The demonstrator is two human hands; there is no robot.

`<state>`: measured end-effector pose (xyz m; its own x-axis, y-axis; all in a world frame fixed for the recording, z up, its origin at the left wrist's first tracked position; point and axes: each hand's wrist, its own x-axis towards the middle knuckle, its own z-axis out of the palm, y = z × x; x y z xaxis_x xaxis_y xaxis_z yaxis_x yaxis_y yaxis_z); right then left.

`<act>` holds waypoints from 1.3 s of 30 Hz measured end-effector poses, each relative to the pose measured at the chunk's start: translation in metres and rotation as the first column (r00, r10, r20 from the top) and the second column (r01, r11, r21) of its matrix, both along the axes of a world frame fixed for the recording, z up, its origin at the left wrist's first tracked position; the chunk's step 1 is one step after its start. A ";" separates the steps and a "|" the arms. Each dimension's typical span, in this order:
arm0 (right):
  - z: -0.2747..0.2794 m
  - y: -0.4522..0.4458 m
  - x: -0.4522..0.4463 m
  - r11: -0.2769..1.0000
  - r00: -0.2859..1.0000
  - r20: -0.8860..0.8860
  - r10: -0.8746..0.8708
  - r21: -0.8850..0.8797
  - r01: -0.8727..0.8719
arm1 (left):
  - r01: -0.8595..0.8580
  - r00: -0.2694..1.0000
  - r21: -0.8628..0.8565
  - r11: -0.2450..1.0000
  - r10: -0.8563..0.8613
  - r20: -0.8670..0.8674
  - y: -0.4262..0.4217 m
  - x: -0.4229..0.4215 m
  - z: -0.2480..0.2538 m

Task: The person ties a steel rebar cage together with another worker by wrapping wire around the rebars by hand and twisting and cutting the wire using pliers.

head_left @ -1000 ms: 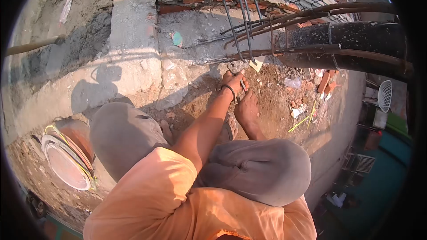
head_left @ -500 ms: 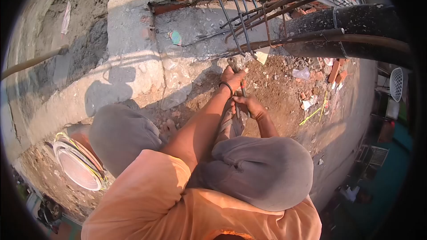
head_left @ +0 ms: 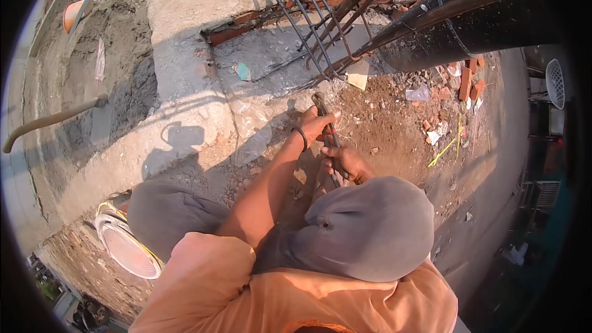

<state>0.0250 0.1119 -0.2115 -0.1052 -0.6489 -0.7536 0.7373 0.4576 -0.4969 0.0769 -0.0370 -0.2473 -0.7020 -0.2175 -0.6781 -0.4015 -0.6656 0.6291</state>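
My left hand (head_left: 316, 123), with a dark band at the wrist, grips a long dark metal tool (head_left: 333, 138) close to its jaw-like head. Red marks show on the tool below that hand. Lower down, my right hand (head_left: 350, 164) is closed around the handle end, beside my right knee. The tool's exact kind is hard to make out. Its head lies over the dirt, just short of the bent steel rebar cage (head_left: 319, 31) and a pale scrap of card (head_left: 357, 76).
A thick black pipe (head_left: 475, 32) crosses the upper right. Broken bricks (head_left: 465, 84) and a clear plastic scrap (head_left: 419, 93) lie on the dirt. A round pan (head_left: 129, 250) sits by my left knee. A wooden handle (head_left: 52, 123) rests at left on the concrete.
The view has tilted and shifted slightly. My right hand has moved a little and is curled more tightly around the tool. My left hand keeps its grip near the head.
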 end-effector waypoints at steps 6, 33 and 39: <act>0.007 -0.023 0.004 0.981 0.955 0.233 -0.183 -0.022 0.193 | 0.160 0.967 -0.344 0.925 -0.076 0.245 -0.014 -0.015 0.007; -0.011 -0.041 0.002 0.999 0.981 -0.192 -0.012 0.047 0.022 | -0.023 0.961 -0.290 0.957 0.101 0.257 -0.055 0.012 -0.060; -0.042 -0.014 -0.002 0.957 0.835 -0.469 0.289 0.142 -0.252 | -0.088 0.961 -0.381 0.921 0.179 0.211 -0.090 0.029 -0.033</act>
<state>0.0230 0.0977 -0.2536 -0.2937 -0.6510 -0.6999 0.2568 0.6516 -0.7138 0.1055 -0.1271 -0.2801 -0.4779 -0.5613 -0.6757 -0.4920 -0.4661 0.7353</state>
